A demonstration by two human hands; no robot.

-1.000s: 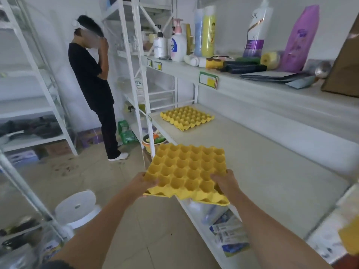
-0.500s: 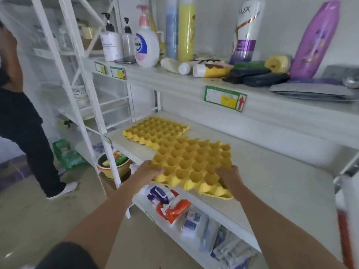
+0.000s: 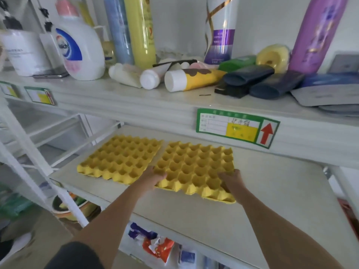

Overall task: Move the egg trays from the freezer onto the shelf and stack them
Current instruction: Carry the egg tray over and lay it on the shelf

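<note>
Both hands hold a yellow egg tray [image 3: 196, 167] over the grey shelf board [image 3: 272, 195], its near edge low over the board. My left hand [image 3: 153, 176] grips its near left corner and my right hand [image 3: 231, 180] grips its near right edge. A second yellow egg tray [image 3: 120, 158] lies flat on the shelf just to the left, its right edge almost touching the held one. The freezer is out of view.
The upper shelf [image 3: 136, 100] overhangs the trays, crowded with soap and shampoo bottles [image 3: 81, 47], tubes and pouches, with a green price label [image 3: 237, 128] on its edge. White uprights [image 3: 29, 152] stand left. Packets [image 3: 157, 247] lie on the lower shelf.
I have stepped closer and carried the held tray forward over the shelf until it sits right beside the resting tray. The person in black has left the view.
</note>
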